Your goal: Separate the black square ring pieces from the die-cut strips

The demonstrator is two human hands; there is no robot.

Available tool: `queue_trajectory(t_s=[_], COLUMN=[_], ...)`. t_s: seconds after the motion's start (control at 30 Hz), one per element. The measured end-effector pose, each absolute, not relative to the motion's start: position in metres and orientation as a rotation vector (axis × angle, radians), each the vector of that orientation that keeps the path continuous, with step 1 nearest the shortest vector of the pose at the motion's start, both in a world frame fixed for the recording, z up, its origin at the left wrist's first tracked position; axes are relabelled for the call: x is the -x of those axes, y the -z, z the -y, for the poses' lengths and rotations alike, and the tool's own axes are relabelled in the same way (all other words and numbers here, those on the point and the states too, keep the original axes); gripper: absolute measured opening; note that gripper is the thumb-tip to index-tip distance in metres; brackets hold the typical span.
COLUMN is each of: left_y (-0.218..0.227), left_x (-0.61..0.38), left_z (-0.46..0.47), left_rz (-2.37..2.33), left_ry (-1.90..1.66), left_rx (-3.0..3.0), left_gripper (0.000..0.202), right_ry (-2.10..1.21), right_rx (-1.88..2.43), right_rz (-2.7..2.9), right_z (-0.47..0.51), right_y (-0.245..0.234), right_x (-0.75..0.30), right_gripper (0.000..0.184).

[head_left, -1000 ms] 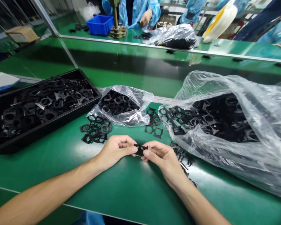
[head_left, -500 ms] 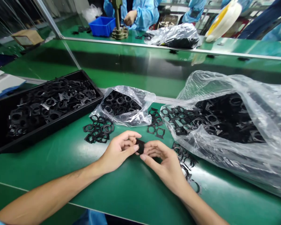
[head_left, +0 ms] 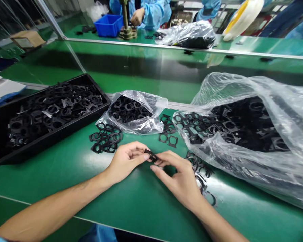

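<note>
A small black plastic frame with a round hole is pinched at its left end between the thumb and fingers of my left hand. It is tilted and seen nearly edge-on. My right hand is at the frame's right end, its fingertips at the edge and its thumb apart below. Just beyond my left hand lies a loose pile of similar black frames. More loose frames lie past my fingertips, and others lie partly hidden behind my right hand.
On the left stands a black tray heaped with black frames. A small clear bag and a large one hold more. Across a metal rail are a blue bin, a hand press and a co-worker's hand.
The black frame has turned in my fingers, from its flat dark face showing to nearly edge-on with its hole visible. My right fingers and thumb have shifted slightly; the view has tilted a little.
</note>
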State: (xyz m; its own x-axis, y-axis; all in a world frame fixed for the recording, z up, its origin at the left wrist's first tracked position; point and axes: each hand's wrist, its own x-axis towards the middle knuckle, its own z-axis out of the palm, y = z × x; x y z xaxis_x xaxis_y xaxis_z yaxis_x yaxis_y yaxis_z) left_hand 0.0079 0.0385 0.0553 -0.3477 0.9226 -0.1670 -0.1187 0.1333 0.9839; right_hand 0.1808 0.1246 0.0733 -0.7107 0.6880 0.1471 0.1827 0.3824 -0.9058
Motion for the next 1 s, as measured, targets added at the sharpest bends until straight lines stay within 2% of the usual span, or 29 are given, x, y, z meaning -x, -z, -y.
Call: queue_trajectory(t_s=[0.33, 0.7, 1.0], left_y=[-0.0510, -0.0562, -0.0532], left_x=[-0.0063, -0.0035, 0.0018], left_z=[-0.0354, -0.0401, -0.0404], left_rz=[-1.521, -1.202, -1.232], left_ry=[-1.306, -1.253, -1.176], left_rx=[-0.876, -0.752, -0.831], left_gripper=[0.021, 0.033, 0.032], right_ry=[-1.275, -1.695, -1.849], right_rx=[0.733, 0.805, 0.816], right_rz=[2.122, 1.905, 1.753], right_z=[-0.1244, -0.1278, -0.1268], right_y=[-0.0747, -0.0774, -0.0768], right_x=[-0.1805, -0.1803, -0.1804], right_gripper=[0.009, 0.019, 0.019])
